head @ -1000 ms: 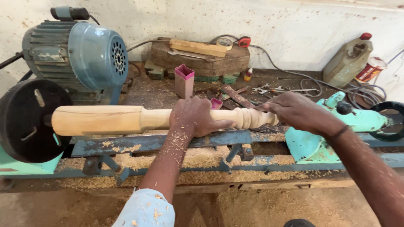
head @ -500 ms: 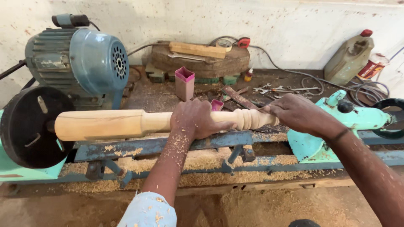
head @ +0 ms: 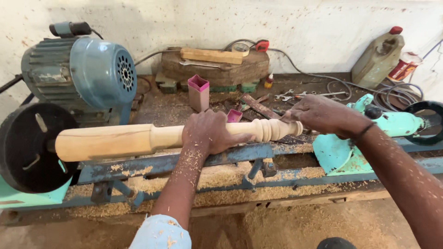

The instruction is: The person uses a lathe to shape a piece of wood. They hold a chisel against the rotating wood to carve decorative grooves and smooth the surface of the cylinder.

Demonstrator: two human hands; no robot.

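Note:
A pale turned wooden spindle (head: 115,139) lies horizontally in a wood lathe, thick at the left and beaded near its right end. My left hand (head: 208,133) is wrapped around the thin middle of the spindle. At the beaded right tip, beside the turquoise tailstock (head: 392,125), my right hand (head: 323,114) is closed over the wood. The spindle's left end meets a black round faceplate (head: 27,152). Sawdust clings to both forearms.
A blue-grey electric motor (head: 87,71) stands at the back left. Behind the lathe are a pink square cup (head: 199,92), a round wooden block with a plank (head: 217,62), spanners (head: 295,95), a jerrycan (head: 380,53), a can and coiled cable. Sawdust covers the blue lathe bed (head: 230,154) and floor.
Both hands keep their hold on the spindle; the view has shifted slightly, with no clear movement of the wood or hands.

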